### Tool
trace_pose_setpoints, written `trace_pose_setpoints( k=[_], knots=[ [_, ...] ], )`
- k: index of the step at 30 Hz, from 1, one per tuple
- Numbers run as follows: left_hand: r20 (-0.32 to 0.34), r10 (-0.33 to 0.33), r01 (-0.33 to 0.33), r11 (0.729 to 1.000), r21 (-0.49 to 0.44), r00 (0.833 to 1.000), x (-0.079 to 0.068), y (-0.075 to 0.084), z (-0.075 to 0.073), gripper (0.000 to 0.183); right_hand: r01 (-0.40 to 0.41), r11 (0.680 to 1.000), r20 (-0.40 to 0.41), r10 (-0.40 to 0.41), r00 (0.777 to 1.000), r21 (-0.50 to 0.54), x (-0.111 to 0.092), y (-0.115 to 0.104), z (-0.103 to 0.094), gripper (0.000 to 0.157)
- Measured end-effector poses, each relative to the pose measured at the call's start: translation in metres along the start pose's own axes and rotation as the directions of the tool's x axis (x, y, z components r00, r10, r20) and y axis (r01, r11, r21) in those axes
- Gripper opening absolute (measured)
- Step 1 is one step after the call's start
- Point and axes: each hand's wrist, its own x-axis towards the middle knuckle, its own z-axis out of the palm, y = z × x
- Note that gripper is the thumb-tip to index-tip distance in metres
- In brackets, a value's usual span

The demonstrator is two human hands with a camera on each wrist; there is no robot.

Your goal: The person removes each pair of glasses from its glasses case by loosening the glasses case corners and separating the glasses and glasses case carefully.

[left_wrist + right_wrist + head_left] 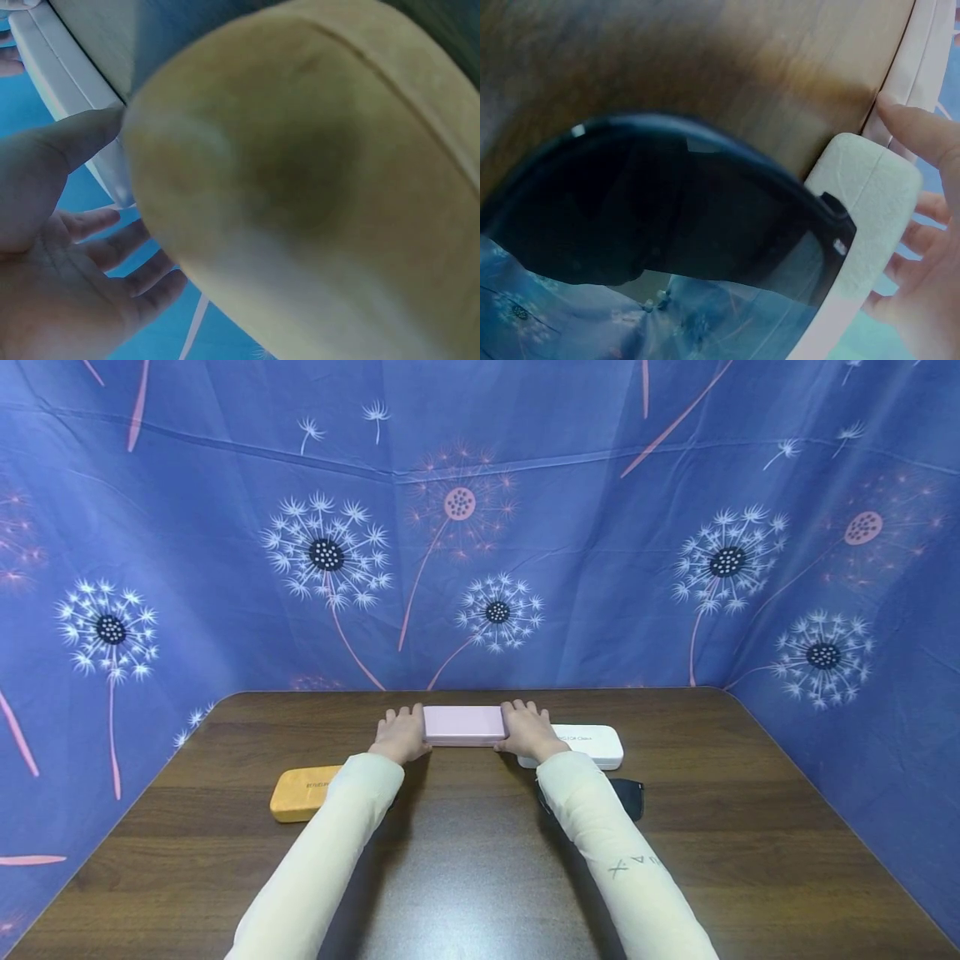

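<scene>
A pale lavender-pink eyeglass case (465, 725) lies lengthwise across the far middle of the table. My left hand (401, 732) holds its left end, the thumb against the near side and the fingers toward the back. At the opposite end, my right hand (528, 729) grips in the same manner. In the left wrist view, the left thumb (86, 135) meets the side of the pale case (67, 67). The right wrist view has the right thumb (911, 127) against the case's side (922, 60).
A mustard-yellow eyeglass case (300, 795) sits left, partly behind my left sleeve. Beyond my right forearm are a white eyeglass case (596, 745) and dark sunglasses (628, 799), both partly covered. A blue dandelion-print cloth (570, 527) hangs behind the wooden table (465, 860).
</scene>
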Motion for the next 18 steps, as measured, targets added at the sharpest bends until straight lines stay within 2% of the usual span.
trace_pose_setpoints(
  k=[10,18],
  knots=[
    [0.043,-0.022,0.023,1.0,-0.018,0.999,-0.0002,0.0042,0.0021,0.069,-0.004,1.0,0.032,0.004,0.999,-0.021,-0.0006,-0.0021,0.0,0.072],
    [-0.006,-0.006,0.006,1.0,-0.021,1.0,0.0033,0.0058,0.0054,0.062,-0.004,1.0,0.023,0.004,1.0,-0.014,-0.0014,-0.0042,-0.0008,0.071]
  ],
)
